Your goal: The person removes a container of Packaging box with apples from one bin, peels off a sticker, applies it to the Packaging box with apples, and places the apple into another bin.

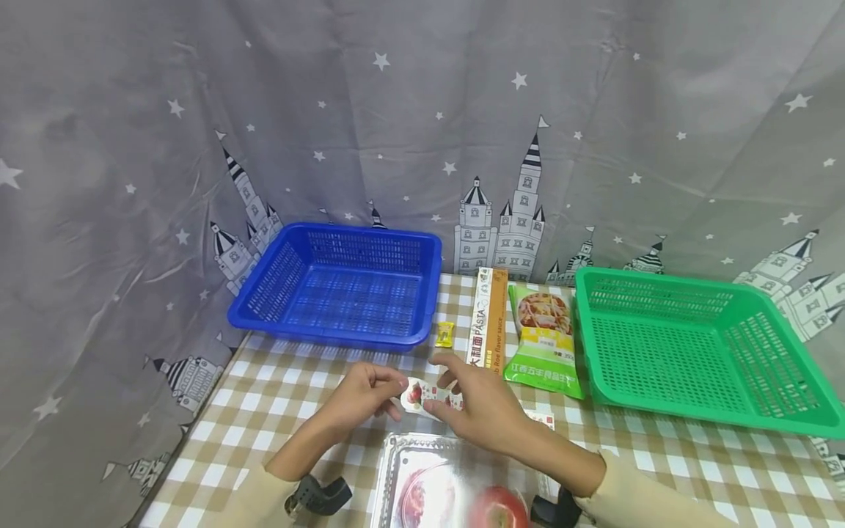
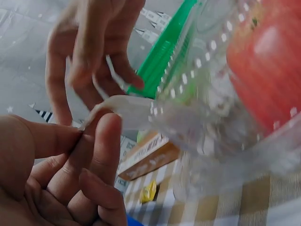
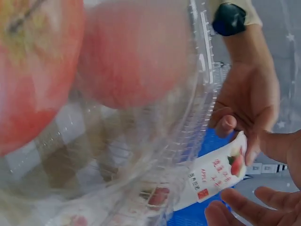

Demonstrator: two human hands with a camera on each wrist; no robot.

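My left hand point(image 1: 359, 400) pinches one end of a white paper label point(image 3: 214, 172) printed with apples and red lettering. The label runs toward a clear plastic box point(image 1: 422, 442) close in front of me. Inside the box are two red apples, one bright apple point(image 1: 498, 509) at right and another apple point(image 1: 425, 499) blurred by glare. Around the label's middle is my right hand point(image 1: 485, 403), thumb and fingers apart. The left wrist view shows those right fingers point(image 2: 84, 52) spread and loose, not gripping the label.
A blue basket point(image 1: 422, 339) stands at back left, a green basket point(image 1: 597, 389) at right. Between them are a yellow wrapped candy point(image 1: 444, 334), a long pasta box point(image 1: 488, 319) and a green-and-yellow food packet point(image 1: 544, 341). A checked cloth point(image 1: 224, 433) covers the table; a grey curtain point(image 1: 409, 95) hangs behind.
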